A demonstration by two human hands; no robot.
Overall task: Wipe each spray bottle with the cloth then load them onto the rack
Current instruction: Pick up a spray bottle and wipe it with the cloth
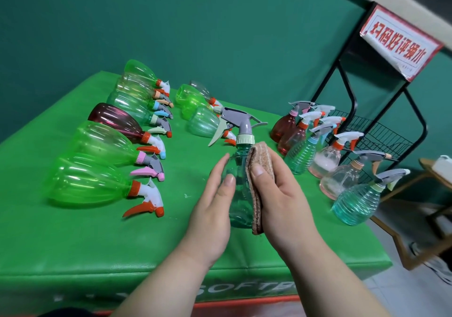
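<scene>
Teal bottle held upright over the green mat, left of the rack. The left hand clasps it, thumb on the near face and fingers round the far side, likely to brace it against rubbing. The right hand is closed on the folded cloth, thumb pinning it to the bottle's rack-side flank: wiping step. Standing bottles just beside the rack look staged for loading; lying bottles, farthest from it, are probably unwiped.
</scene>
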